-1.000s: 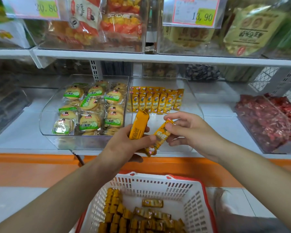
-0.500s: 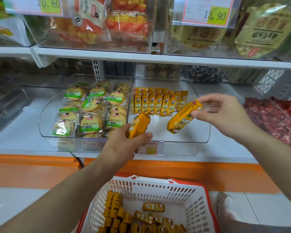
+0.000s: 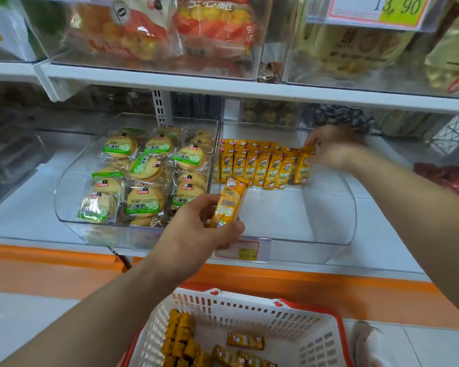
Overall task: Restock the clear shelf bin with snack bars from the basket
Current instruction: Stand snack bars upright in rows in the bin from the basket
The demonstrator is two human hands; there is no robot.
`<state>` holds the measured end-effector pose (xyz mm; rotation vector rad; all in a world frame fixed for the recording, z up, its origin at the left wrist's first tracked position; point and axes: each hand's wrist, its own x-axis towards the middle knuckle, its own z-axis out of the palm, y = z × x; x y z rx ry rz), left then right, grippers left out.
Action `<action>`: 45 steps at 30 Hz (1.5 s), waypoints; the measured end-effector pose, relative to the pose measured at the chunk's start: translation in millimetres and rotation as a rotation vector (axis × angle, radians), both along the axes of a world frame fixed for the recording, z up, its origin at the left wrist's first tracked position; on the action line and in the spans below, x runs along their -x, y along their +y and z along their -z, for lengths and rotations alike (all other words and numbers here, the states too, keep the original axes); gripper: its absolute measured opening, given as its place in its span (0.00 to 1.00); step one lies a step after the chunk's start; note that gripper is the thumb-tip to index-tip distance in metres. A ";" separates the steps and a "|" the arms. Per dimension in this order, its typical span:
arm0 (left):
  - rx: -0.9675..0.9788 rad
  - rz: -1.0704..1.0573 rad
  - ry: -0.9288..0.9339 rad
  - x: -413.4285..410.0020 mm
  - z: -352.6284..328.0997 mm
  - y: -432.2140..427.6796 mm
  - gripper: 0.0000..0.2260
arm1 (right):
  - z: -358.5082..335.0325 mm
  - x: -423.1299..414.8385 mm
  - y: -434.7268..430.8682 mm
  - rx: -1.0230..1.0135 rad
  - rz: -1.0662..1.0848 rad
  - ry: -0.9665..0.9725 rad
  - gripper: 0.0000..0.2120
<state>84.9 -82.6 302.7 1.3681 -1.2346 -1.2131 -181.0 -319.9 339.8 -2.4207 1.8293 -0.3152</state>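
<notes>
Centre right, the right hand (image 3: pixel 335 148) pinches a light-looking, crinkly snack bar (image 3: pixel 301 169) by its top; the left hand (image 3: pixel 200 230) grips a second bar (image 3: pixel 229 205) mid-wrapper, likely slippery.

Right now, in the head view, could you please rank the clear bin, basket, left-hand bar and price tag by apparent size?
1. Clear bin and basket: unsure, since the basket is nearer and cropped.
2. Bar in the left hand and the bin's price tag: look alike; the hand partly covers the tag.
</notes>
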 end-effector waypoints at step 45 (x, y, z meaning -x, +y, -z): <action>-0.007 -0.116 0.078 36.5 -24.9 39.9 0.17 | 4.0 -26.9 219.0 -0.559 -0.364 -0.849 0.03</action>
